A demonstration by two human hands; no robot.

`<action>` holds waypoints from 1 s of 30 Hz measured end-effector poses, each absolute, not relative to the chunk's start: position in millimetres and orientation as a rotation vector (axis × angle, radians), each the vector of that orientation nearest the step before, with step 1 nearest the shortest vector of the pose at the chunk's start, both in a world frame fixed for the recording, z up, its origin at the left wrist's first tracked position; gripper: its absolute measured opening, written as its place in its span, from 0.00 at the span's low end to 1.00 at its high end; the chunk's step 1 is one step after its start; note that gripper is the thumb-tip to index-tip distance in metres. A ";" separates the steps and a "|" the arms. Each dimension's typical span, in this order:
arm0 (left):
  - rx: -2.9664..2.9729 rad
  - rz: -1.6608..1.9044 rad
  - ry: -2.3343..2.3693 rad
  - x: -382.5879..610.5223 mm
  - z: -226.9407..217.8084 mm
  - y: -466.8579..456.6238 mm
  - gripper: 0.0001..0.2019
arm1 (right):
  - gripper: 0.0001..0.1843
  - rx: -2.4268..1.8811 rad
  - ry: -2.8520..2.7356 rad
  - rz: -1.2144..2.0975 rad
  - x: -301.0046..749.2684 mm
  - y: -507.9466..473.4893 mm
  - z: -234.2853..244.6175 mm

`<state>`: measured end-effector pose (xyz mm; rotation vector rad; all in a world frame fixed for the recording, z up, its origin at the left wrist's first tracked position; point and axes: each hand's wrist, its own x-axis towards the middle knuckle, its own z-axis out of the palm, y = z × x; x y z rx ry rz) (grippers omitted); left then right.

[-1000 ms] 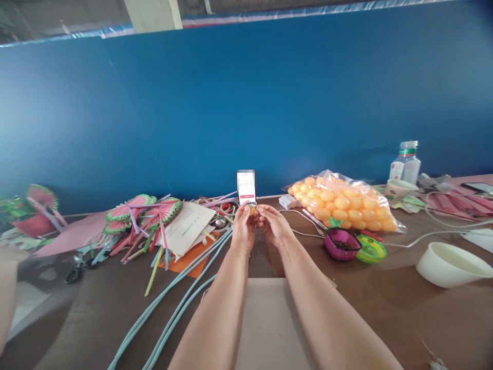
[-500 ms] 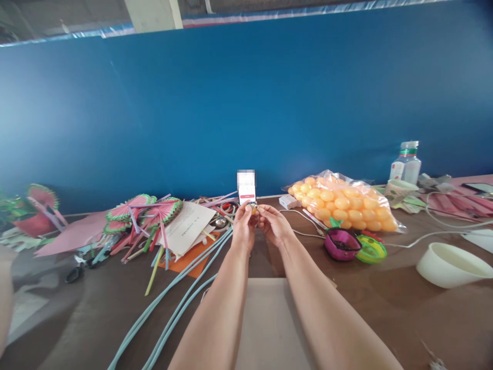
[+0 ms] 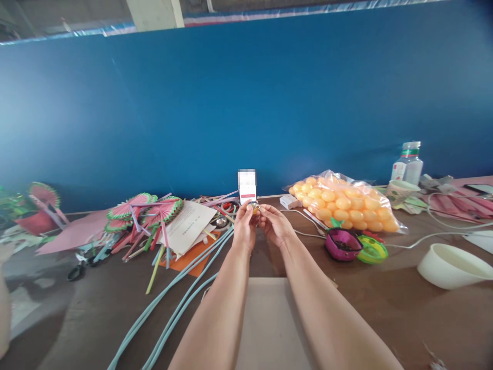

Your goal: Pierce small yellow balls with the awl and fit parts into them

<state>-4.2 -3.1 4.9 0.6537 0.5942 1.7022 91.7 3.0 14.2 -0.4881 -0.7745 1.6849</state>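
- Blue partition [image 3: 246,97]: smooth, fills most of the view, spans full width behind the table; top edge slopes up to the right.
- Clear plastic film [image 3: 123,29] along its top edge, crinkled, shiny.
- Above it: grey wall [image 3: 92,13], blurry, plus pale pillar [image 3: 156,14] left of centre.
- Table [image 3: 370,313]: dark brown top, far edge at the partition.
- Light: soft; pale sheen on partition's left, darker top-right corner.

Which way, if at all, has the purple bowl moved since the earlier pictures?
No: against the bag of orange balls lying behind it, the purple bowl keeps the same place.
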 end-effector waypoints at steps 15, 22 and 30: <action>0.674 1.703 0.594 -4.8 3.8 -3.3 0.18 | 0.12 -0.491 -0.748 1.711 92.4 2.3 16.7; 0.672 1.708 0.591 -3.9 5.6 -4.1 0.19 | 0.11 -0.497 -0.738 1.721 92.6 2.4 16.5; 0.663 1.707 0.594 -4.7 5.2 -3.9 0.19 | 0.12 -0.484 -0.750 1.714 92.2 3.3 15.1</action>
